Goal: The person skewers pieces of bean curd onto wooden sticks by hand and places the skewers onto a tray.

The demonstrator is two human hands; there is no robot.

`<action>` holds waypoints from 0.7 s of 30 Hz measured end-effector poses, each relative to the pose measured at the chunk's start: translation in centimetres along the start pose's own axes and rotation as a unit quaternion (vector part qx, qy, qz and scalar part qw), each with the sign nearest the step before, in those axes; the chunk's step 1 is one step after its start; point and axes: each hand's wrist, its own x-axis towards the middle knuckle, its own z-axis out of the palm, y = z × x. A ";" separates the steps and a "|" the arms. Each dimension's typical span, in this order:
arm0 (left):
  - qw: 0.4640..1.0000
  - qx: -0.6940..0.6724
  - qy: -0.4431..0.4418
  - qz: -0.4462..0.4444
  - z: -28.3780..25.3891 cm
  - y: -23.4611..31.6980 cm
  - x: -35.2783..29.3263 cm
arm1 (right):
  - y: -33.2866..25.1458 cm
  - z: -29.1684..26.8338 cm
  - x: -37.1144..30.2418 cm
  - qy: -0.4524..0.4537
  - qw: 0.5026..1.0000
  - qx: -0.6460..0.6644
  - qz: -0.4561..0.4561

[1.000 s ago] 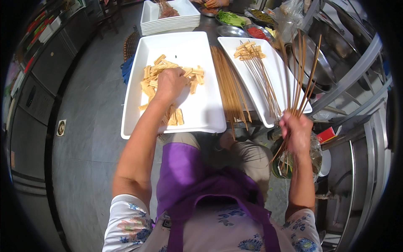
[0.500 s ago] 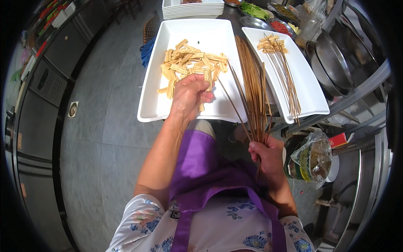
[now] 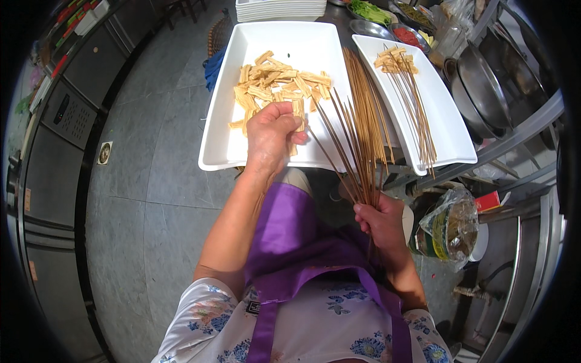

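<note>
My left hand (image 3: 268, 134) pinches a short, pale-yellow tofu skin stick (image 3: 298, 109) over the near part of a white tray (image 3: 219, 154). Behind it in that tray lies a loose pile of similar tofu skin sticks (image 3: 261, 80). My right hand (image 3: 387, 222) is closed round the lower ends of several brown wooden skewers (image 3: 358, 172). Their tips fan out up and left, one tip close to the held stick. More skewers (image 3: 365, 91) lie bundled between the two trays. In the narrower white tray (image 3: 448, 142), several skewers carry tofu skin pieces (image 3: 394, 60) at their far ends.
Stacked white trays (image 3: 279, 11) and metal bowls of green (image 3: 370, 12) and red (image 3: 405, 36) food stand at the back. Metal basins (image 3: 481, 85) lean on a rack at right. Below is a plastic-covered tub (image 3: 454, 227). Steel cabinets (image 3: 54, 163) line the left.
My right hand has shifted slightly left, and the skewers in it have spread apart from the bundle behind. My left hand still holds the tofu skin stick in nearly the same place.
</note>
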 end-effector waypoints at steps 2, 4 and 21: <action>1.000 0.024 0.007 0.012 0.2 0.0 -0.3 | 0.0 0.0 0.1 0.002 1.000 -0.007 0.002; 0.996 0.079 0.019 0.048 0.3 -0.2 -0.6 | 0.0 0.2 0.1 -0.001 1.000 -0.012 0.005; 0.884 0.380 -0.038 0.268 -0.6 -3.0 -1.1 | 0.1 1.5 0.3 0.006 1.000 0.004 -0.004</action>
